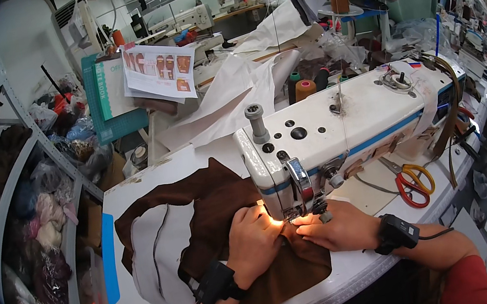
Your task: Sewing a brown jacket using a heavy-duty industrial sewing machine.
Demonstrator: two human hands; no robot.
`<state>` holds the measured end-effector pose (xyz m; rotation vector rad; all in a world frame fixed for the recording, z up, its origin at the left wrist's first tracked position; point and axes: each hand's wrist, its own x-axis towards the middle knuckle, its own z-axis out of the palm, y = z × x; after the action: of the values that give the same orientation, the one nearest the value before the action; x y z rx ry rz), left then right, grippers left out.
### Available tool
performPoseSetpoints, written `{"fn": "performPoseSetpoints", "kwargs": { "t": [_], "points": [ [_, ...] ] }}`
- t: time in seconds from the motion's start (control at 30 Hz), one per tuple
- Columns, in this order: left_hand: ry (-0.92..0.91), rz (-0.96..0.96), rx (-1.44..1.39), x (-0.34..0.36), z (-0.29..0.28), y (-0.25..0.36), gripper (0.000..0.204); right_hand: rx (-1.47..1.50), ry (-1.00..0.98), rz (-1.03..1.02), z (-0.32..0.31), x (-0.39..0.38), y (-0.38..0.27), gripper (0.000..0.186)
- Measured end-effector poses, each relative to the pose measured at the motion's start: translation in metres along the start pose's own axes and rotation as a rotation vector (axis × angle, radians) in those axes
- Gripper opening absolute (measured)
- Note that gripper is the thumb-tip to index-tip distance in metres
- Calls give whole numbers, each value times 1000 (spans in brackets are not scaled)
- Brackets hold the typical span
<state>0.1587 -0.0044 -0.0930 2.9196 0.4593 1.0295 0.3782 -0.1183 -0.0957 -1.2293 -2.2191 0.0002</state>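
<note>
Near edge of tabletop (354,264): left hand (251,244) and right hand (341,227) are pressing brown cloth (214,186) under the machine (343,129), fingers together; cannot tell if pinching. Cloth is spreading toward left edge, beside white piece (149,264). Scissors (400,185) are lying rightward, near front edge. Spool (305,90) is standing behind machine.

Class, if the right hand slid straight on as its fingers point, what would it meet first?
Probably the needle area of the white sewing machine, since the right hand points leftward over the brown cloth; the left hand lies just beyond. Glare leaves the depth unclear.
</note>
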Motion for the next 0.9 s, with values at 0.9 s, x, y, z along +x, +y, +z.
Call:
{"fn": "performPoseSetpoints", "kwargs": {
  "t": [0.9],
  "points": [
    [22,-38,-127,-33,-22,10,26,-444,-50,824,-131,-121,11,39]
  ]
}}
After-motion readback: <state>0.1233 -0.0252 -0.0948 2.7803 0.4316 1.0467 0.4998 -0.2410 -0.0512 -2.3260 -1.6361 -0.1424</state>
